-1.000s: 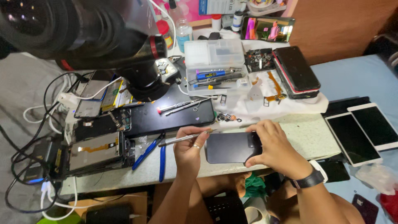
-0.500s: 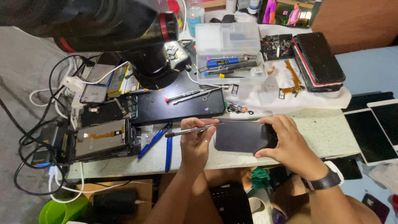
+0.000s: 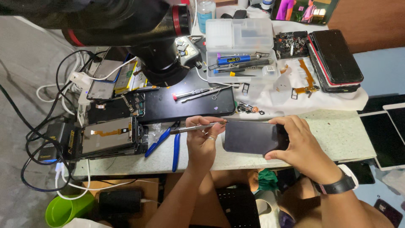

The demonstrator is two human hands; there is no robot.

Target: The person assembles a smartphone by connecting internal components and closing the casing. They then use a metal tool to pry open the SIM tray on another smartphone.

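My right hand (image 3: pixel 301 147) grips the right end of a dark phone (image 3: pixel 253 137), holding it flat just above the front of the worktable (image 3: pixel 337 131). A thin metal prying tool (image 3: pixel 196 127) is pinched in my left hand (image 3: pixel 202 141), and its tip touches the phone's upper left corner. A black watch is on my right wrist. Blue-handled pliers (image 3: pixel 166 143) lie on the table just left of my left hand.
A black microscope head (image 3: pixel 139 29) overhangs the upper left. Opened phones (image 3: pixel 112 135), cables and a black mat (image 3: pixel 185 105) with tweezers fill the left. A clear tool box (image 3: pixel 240 46), stacked phones (image 3: pixel 335 61) and flex parts on white cloth lie behind. Tablets (image 3: pixel 386 135) lie right.
The view has shifted a little. Both hands stay on the phone, and the tool tip has stayed at the phone's upper left corner.
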